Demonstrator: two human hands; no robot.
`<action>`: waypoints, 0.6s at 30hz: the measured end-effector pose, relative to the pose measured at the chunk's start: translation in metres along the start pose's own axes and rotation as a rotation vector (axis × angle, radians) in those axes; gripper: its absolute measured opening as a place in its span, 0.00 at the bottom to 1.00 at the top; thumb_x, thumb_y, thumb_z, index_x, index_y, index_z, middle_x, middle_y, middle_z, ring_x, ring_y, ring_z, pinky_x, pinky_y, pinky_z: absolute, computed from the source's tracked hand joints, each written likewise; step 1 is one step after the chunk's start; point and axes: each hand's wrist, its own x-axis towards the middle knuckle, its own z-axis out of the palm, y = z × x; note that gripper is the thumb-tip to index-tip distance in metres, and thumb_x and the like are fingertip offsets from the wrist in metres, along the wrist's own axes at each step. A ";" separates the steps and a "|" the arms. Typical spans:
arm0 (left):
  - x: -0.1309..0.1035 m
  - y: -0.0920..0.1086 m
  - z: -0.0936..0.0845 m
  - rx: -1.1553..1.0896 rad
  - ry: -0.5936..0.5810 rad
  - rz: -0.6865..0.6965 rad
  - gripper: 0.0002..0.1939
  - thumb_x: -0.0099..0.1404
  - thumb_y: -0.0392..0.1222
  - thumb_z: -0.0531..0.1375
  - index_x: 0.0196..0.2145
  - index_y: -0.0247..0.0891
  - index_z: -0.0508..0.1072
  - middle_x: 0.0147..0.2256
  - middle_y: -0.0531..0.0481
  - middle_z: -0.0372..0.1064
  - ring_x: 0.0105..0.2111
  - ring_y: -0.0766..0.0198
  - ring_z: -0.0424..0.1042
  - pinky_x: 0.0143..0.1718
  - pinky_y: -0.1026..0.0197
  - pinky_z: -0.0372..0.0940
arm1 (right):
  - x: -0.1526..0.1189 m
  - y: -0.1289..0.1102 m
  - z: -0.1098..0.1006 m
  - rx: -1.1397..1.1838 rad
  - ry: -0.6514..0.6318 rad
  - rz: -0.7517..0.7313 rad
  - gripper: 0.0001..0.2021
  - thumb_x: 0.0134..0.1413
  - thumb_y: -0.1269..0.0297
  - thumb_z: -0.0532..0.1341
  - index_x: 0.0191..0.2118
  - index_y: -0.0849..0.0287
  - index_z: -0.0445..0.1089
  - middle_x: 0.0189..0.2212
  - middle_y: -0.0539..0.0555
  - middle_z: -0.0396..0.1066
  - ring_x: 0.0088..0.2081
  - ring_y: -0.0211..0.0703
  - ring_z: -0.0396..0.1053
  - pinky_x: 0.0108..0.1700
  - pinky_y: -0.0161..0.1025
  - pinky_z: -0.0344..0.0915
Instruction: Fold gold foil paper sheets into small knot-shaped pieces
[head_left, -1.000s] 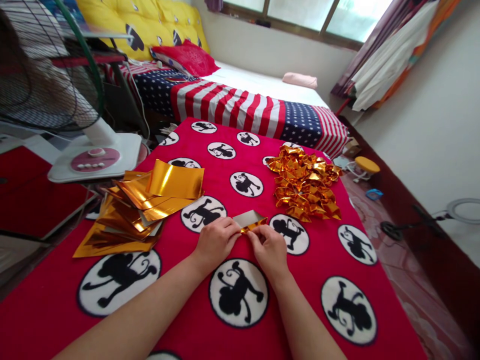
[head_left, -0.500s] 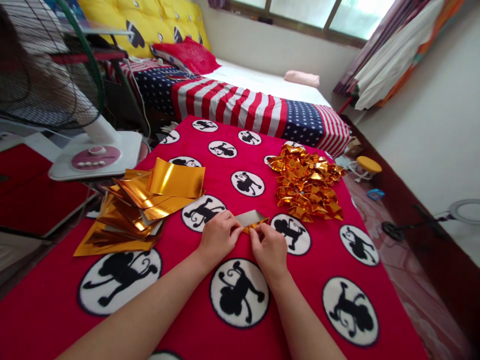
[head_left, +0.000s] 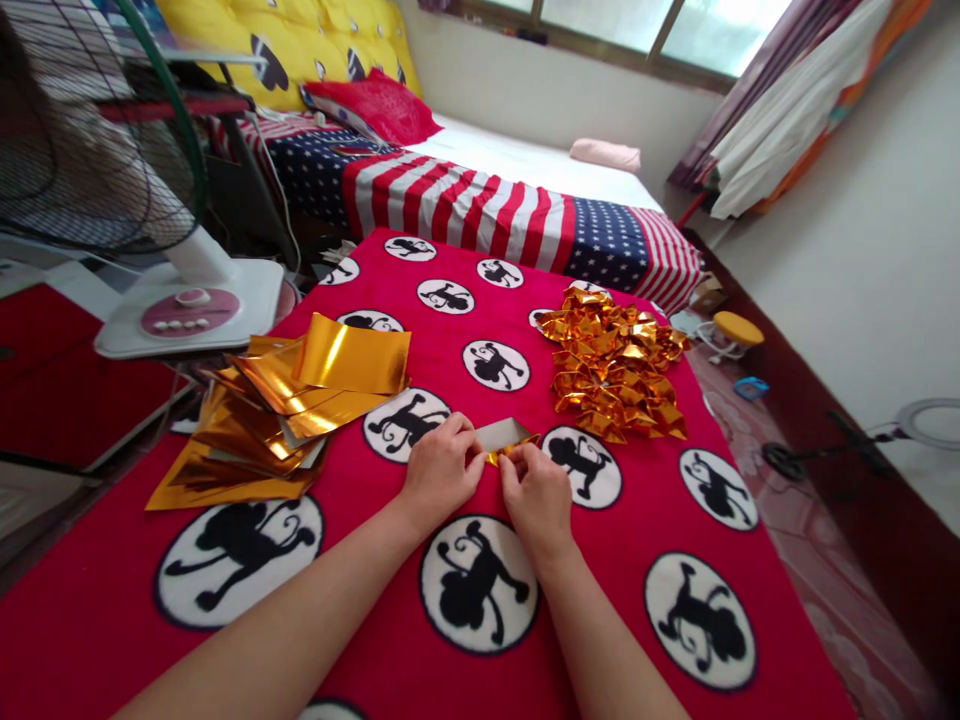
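Observation:
Between my two hands is a partly folded gold sheet [head_left: 504, 434], its pale grey back facing up and its near edge folded over to show gold. My left hand [head_left: 444, 462] pinches its left end, fingers closed. The right end is pinched by my right hand [head_left: 536, 495]. A loose stack of flat gold sheets [head_left: 352, 360] lies to the left of my hands. To the right is a heap of folded gold pieces [head_left: 615, 365], shiny and pointed. All of it rests on a red cloth [head_left: 360, 640] with round monkey prints.
A fan with a white base [head_left: 247, 300] stands at the left edge. Behind the table is a bed with a striped and starred cover [head_left: 457, 205]. A yellow stool [head_left: 738, 328] and a ring light [head_left: 930, 405] are on the right.
My left hand has shifted very slightly to the right and up along the sheet. Otherwise the hands and the piles look the same.

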 end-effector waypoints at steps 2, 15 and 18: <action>0.000 0.000 0.000 0.007 -0.006 -0.006 0.05 0.62 0.37 0.60 0.28 0.38 0.71 0.35 0.50 0.67 0.33 0.64 0.70 0.34 0.62 0.65 | 0.000 -0.001 0.000 -0.006 -0.001 -0.001 0.07 0.56 0.66 0.57 0.28 0.57 0.67 0.24 0.51 0.72 0.27 0.41 0.69 0.30 0.37 0.56; 0.000 0.002 0.003 0.062 -0.017 0.025 0.05 0.62 0.34 0.57 0.28 0.37 0.68 0.34 0.49 0.66 0.34 0.62 0.69 0.37 0.59 0.65 | -0.005 0.001 0.003 0.032 0.015 -0.036 0.07 0.59 0.65 0.57 0.31 0.57 0.69 0.28 0.52 0.73 0.30 0.42 0.70 0.33 0.37 0.57; 0.000 0.002 0.004 0.070 -0.016 0.025 0.05 0.62 0.34 0.57 0.28 0.37 0.68 0.34 0.48 0.66 0.34 0.62 0.69 0.37 0.58 0.65 | -0.005 0.001 0.003 0.035 0.016 -0.040 0.07 0.59 0.65 0.57 0.31 0.57 0.69 0.28 0.52 0.73 0.30 0.42 0.70 0.33 0.37 0.57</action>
